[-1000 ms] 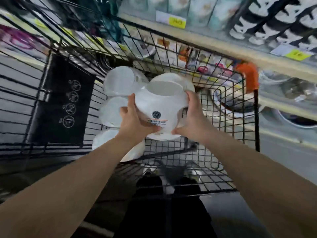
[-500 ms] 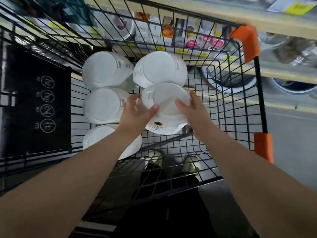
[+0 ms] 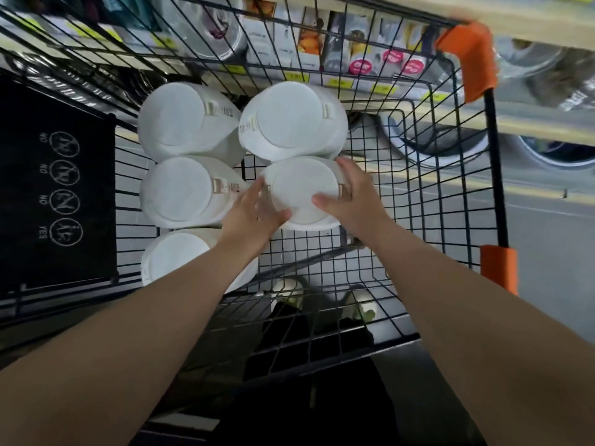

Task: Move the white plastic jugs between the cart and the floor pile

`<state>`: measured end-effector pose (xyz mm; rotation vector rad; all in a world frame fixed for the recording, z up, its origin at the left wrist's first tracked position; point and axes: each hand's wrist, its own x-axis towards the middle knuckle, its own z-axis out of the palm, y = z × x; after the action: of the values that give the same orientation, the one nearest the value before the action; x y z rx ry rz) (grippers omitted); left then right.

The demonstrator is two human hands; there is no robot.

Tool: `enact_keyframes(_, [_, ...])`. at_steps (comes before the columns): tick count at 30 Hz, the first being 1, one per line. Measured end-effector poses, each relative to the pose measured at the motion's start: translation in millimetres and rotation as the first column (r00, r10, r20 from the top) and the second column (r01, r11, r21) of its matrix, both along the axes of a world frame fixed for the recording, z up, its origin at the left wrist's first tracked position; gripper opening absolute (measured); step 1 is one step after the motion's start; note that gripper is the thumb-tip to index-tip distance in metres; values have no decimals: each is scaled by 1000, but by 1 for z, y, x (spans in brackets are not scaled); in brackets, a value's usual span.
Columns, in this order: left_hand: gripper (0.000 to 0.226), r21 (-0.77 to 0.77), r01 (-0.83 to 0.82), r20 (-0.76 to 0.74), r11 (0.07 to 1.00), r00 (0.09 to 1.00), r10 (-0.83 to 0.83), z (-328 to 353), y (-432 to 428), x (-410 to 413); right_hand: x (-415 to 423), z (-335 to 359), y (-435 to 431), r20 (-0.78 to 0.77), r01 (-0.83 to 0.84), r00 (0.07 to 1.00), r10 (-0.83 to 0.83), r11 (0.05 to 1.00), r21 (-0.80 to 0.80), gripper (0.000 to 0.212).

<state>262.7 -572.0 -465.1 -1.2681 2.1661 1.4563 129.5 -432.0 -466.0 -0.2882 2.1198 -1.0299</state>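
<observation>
Here, a stack of white bowls point(image 3: 301, 193), turned bottom-up, is held inside a black wire shopping cart point(image 3: 418, 194). The stack is gripped from both sides: the left hand point(image 3: 257, 210) is placed against its left edge, with the fingers reaching along the rim and the thumb curled under the near edge, and the right hand point(image 3: 351, 194) is wrapped round its right edge, with the thumb laid across the flat base and the fingers curved over the far side. Whether the stack is resting on the cart floor or is carried just above it cannot be told.

Four further stacks of white bowls are located in the cart, all bottom-up. One stack point(image 3: 291, 120) is positioned directly behind the held stack and appears to touch it. A second point(image 3: 183, 120) is set at the far left, a third point(image 3: 183, 193) just beside the left hand, and a fourth point(image 3: 175, 262) is partly covered by the left forearm.

A black panel with round pictograms point(image 3: 61, 188) is fixed to the left end of the cart. Orange corner guards point(image 3: 470, 56) are fitted to the right-hand post. Shelves with boxed goods and yellow price tags point(image 3: 347, 59) are visible beyond the wire wall.
</observation>
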Motion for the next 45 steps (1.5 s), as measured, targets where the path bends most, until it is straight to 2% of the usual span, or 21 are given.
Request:
enact_keyframes(3, [70, -26, 23, 11, 999, 1000, -22, 27, 0, -5, 1, 29, 4, -35, -28, 999, 29, 999, 38, 91])
enact_keyframes(6, [58, -63, 96, -50, 993, 994, -99, 64, 3, -11, 1, 80, 21, -161, -49, 985, 62, 995, 82, 67])
enact_keyframes(10, [40, -118, 203, -130, 972, 967, -217, 120, 27, -40, -3, 145, 69, -122, 98, 988, -92, 994, 44, 53])
enact_keyframes(13, [38, -180, 350, -215, 919, 898, -384, 163, 61, -68, -17, 181, 114, -144, 223, 964, -221, 975, -5, 54])
enact_keyframes(19, [42, -194, 520, -345, 832, 758, -554, 223, 160, -143, -52, 229, 229, -226, 386, 892, -392, 920, -70, 56])
enact_keyframes(26, [31, -200, 593, -463, 780, 644, -608, 259, 332, -229, -103, 261, 404, -271, 526, 792, -547, 837, -151, 56])
enact_keyframes(34, [26, -182, 712, -532, 678, 509, -677, 281, 525, -325, -152, 287, 586, -294, 701, 628, -721, 688, -190, 54])
enact_keyframes(40, [31, -190, 848, -532, 495, 334, -778, 276, 650, -419, -198, 286, 702, -295, 827, 459, -838, 524, -202, 49])
enact_keyframes(45, [25, -196, 930, -530, 311, 166, -832, 272, 764, -508, -253, 282, 797, -294, 929, 247, -923, 312, -198, 49])
